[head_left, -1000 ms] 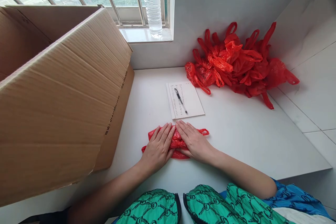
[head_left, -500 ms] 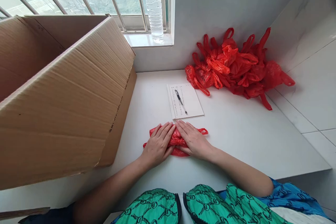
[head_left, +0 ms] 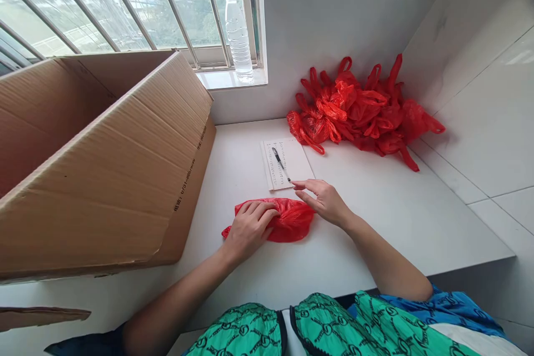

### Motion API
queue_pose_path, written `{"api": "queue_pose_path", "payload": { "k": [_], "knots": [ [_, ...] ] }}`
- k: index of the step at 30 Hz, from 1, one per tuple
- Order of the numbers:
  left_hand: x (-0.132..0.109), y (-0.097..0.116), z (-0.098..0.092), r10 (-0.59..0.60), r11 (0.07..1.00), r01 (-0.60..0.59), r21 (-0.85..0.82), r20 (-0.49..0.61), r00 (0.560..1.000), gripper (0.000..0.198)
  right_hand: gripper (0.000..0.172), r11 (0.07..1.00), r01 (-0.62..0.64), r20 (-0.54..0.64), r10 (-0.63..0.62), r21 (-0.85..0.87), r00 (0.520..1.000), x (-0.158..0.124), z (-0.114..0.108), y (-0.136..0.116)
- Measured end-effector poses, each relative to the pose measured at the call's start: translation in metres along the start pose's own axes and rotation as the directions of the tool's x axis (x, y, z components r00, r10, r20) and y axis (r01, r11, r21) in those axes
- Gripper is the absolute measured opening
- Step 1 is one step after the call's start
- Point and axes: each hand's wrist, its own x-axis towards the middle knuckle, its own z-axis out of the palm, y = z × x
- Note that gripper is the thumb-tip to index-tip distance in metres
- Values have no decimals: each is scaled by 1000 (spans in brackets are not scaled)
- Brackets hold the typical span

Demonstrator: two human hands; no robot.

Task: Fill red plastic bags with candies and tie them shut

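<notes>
White tabletop (head_left: 425, 228), barred window (head_left: 137, 0) beyond; curling left hand (head_left: 249, 228) over crinkled red plastic bag (head_left: 294, 222), grip unclear; holding right hand (head_left: 327, 200) unclenched.

The black-printed green garment (head_left: 240, 329) has black edging (head_left: 282, 331); the right sleeve (head_left: 453, 311) is blue.
</notes>
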Motion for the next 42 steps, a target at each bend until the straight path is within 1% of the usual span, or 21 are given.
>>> {"api": "queue_pose_path", "payload": {
  "k": [1,3,4,5,6,8,9,11,12,13,15,17,19,25,29,31,33,35,37,39,42],
  "knots": [
    [2,-2,-3,-36,999,36,-41,-4,999,18,35,999,-27,-19,27,27,999,0,-1,0],
    [7,-6,-15,-191,965,184,-188,-19,981,15,39,985,-92,-59,101,147,993,-1,-3,1],
    [10,-7,-23,-301,913,279,-298,-30,953,14,43,964,-122,-81,145,236,986,-1,-3,1],
    [14,-9,-32,-414,826,363,-431,-26,910,15,47,929,-148,-98,191,338,977,-1,-3,1],
    [18,-9,-40,-511,702,416,-578,-1,860,17,51,880,-169,-101,237,444,966,0,-3,1],
    [26,-10,-51,-617,367,409,-835,111,779,25,58,736,-211,-29,299,643,954,1,2,-2],
    [29,-11,-53,-629,183,370,-911,181,756,29,59,648,-241,54,296,723,954,2,5,-5],
    [36,-13,-49,-600,-139,295,-945,317,735,35,54,478,-317,244,210,819,947,2,15,-15],
    [38,-15,-44,-577,-260,274,-926,376,725,35,49,416,-350,314,154,839,937,1,20,-20],
    [39,-17,-38,-552,-354,268,-896,432,713,34,45,374,-374,358,114,849,927,1,25,-26],
    [40,-23,-24,-529,-467,273,-841,513,676,29,40,331,-392,375,115,858,920,0,32,-33],
    [39,-28,-14,-554,-494,274,-825,542,632,25,37,321,-391,351,179,862,919,-1,35,-34],
    [38,-31,-9,-592,-476,266,-838,529,609,24,35,329,-387,329,221,861,918,-1,35,-31],
    [37,-33,-10,-581,-433,291,-853,511,633,26,34,351,-372,319,201,859,926,-1,35,-24],
    [34,-35,-8,-538,-458,332,-825,554,636,27,32,358,-377,316,218,854,923,-3,36,-24],
    [32,-36,-8,-490,-482,348,-804,577,654,30,32,365,-379,313,230,850,922,-3,36,-24],
    [30,-36,-10,-426,-487,359,-796,575,698,36,31,372,-384,311,241,845,919,-3,36,-24],
    [29,-34,-13,-374,-460,371,-807,555,743,40,32,385,-387,309,251,838,918,-2,35,-25],
    [28,-31,-15,-356,-420,393,-818,547,758,42,34,406,-395,312,257,824,915,-2,33,-25],
    [28,-29,-15,-384,-403,417,-815,564,731,39,38,420,-405,331,239,812,913,-3,32,-25],
    [28,-29,-13,-454,-442,419,-793,601,658,30,49,394,-431,372,220,812,902,-3,32,-23]
  ]
}}
